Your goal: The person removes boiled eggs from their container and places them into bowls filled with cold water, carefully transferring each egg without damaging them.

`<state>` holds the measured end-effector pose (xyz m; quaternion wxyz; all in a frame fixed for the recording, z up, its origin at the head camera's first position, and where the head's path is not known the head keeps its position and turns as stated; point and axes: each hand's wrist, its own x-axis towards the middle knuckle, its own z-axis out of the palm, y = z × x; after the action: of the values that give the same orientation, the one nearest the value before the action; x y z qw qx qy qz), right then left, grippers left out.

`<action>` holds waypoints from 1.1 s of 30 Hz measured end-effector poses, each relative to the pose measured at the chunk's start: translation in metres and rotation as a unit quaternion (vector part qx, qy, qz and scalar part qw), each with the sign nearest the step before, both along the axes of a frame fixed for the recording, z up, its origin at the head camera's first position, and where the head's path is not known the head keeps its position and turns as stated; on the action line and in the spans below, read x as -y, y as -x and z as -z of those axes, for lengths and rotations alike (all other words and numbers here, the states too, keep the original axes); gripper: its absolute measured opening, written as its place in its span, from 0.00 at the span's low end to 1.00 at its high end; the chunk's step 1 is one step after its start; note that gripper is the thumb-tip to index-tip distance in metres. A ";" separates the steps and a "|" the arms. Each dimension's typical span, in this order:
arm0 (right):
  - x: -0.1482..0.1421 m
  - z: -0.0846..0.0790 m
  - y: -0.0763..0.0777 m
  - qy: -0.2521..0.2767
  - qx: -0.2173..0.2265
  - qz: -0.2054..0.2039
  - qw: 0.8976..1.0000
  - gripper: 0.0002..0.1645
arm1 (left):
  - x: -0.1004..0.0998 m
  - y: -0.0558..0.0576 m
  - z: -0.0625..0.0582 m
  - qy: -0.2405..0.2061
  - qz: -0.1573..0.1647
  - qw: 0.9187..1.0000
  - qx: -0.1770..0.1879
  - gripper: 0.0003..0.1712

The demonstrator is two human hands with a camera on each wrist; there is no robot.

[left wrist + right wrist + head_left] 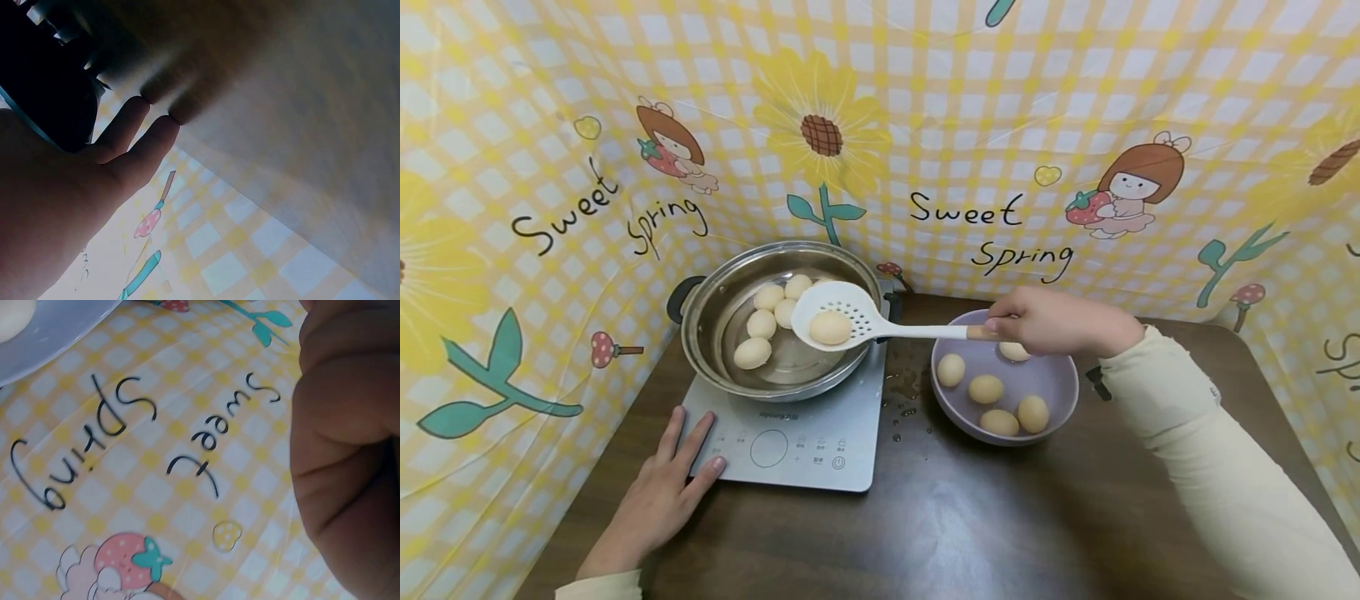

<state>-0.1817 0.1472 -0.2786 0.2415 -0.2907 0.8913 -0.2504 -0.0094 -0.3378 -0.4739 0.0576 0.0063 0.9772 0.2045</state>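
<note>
My right hand grips the handle of a white slotted skimmer above the purple bowl. One light brown egg lies in the skimmer's head, which is over the right side of a steel pot. Several eggs sit in the pot; the skimmer hides part of them. The bowl holds several more eggs. With fingers spread, my left hand rests on the front left edge of the induction cooker under the pot. Curled right fingers fill the right wrist view's right side.
Water drops lie on the dark brown table between cooker and bowl. A yellow checked cloth with printed flowers and figures hangs behind and at both sides. Black side handles stick out from the pot.
</note>
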 end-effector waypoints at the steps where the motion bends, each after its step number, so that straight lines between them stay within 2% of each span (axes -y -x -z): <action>1: -0.003 0.000 0.000 -0.001 -0.004 0.001 1.000 0.14 | 0.000 0.000 0.000 0.000 0.000 1.000 0.000 0.42; 4: -0.011 -0.002 0.000 -0.003 -0.017 -0.001 1.000 0.15 | 0.000 0.000 0.000 -0.001 0.000 1.000 0.001 0.42; 20: -0.046 0.000 -0.005 0.014 0.015 0.033 0.999 0.14 | 0.001 0.001 0.001 -0.002 -0.001 1.000 0.005 0.42; 33: -0.065 0.001 -0.012 0.004 0.014 0.060 0.998 0.13 | 0.001 0.000 0.002 -0.008 0.001 1.000 0.004 0.42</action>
<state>-0.1698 0.2125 -0.2801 0.2377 -0.2339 0.9027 -0.2720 -0.0097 -0.3391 -0.4758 0.0615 0.0068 0.9754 0.2118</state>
